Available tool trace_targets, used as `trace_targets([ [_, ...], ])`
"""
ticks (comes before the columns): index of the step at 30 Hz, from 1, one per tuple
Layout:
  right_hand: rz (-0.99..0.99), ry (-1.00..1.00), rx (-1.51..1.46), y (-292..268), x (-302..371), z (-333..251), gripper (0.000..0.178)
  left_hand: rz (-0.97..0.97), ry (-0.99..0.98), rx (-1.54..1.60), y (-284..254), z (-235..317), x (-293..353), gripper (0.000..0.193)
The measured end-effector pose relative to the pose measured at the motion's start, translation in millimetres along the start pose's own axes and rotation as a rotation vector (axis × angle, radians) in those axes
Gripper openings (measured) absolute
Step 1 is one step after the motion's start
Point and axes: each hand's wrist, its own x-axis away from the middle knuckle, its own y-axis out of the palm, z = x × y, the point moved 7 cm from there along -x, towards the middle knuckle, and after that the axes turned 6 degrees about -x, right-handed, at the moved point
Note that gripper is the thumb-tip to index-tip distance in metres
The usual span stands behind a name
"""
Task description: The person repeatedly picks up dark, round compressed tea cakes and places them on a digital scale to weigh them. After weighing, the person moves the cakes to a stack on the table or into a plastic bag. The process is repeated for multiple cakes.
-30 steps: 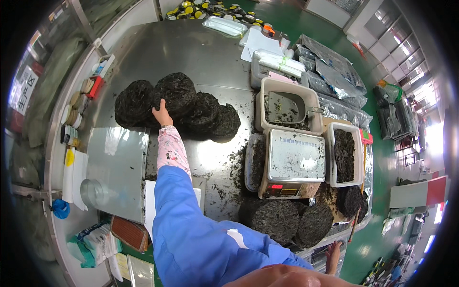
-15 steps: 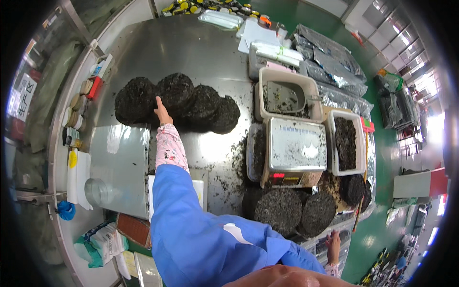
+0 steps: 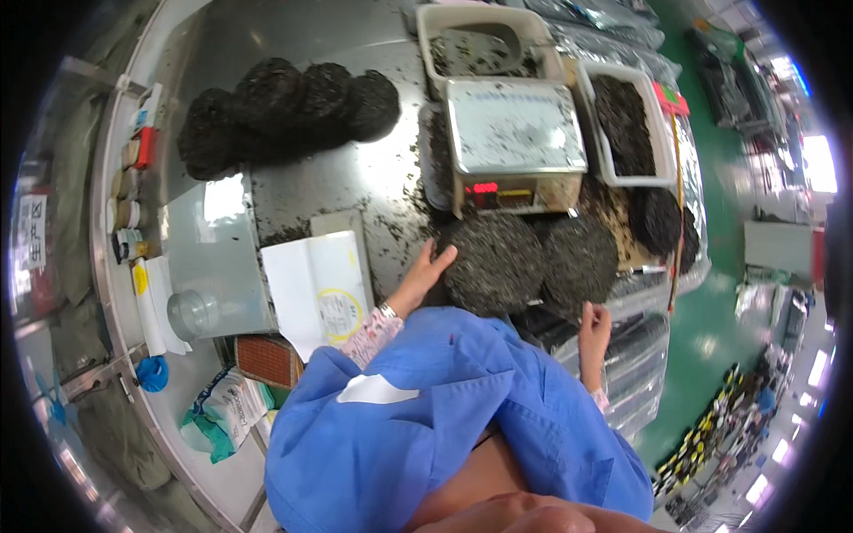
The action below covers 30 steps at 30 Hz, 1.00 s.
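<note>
Two round cakes of dark pressed leaves, seemingly tea, lie side by side in front of me: a larger left cake (image 3: 494, 264) and a right cake (image 3: 578, 265). My left hand (image 3: 419, 279) is at the left rim of the larger one, thumb and fingers spread, not closed around it. Just below the right cake's near edge is my right hand (image 3: 593, 336), its fingers loosely bent with nothing visible in them. Farther off at the left stands a row of several similar dark cakes (image 3: 271, 96) on the metal table (image 3: 302, 195).
Beyond the near cakes is a digital scale (image 3: 515, 129). Behind it stands a white tub (image 3: 426, 44) with a scoop (image 3: 480, 49); a second tub (image 3: 662, 160) of loose leaves is to its right. White paper (image 3: 298, 284) and a clear round dish (image 3: 191, 313) lie left.
My left hand has come back from the far row of cakes to the near left cake. My right hand has moved up to the right cake's edge. The view has shifted too.
</note>
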Motion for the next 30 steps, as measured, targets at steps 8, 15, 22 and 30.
trace_targets([
  [8, -0.619, 0.315, -0.517, 109.6, 48.9, -18.6, 0.06, 0.024, 0.07, 0.013, 46.0, -4.3, 5.6, 0.076],
  [15, -0.856, 0.477, -0.743, 86.2, 43.0, -38.5, 0.068, 0.142, 0.166, 0.13, 50.9, 26.3, 33.6, 0.08],
  [22, -0.979, 0.352, -1.465, 79.0, 11.0, -73.6, 0.067, -0.07, -0.031, 0.518, 61.8, 79.9, 66.9, 0.047],
  [30, -0.937, 0.496, -1.674, 90.4, -39.2, -79.8, 0.065, 0.258, 0.87, -1.013, 138.2, 156.7, 108.2, 0.094],
])
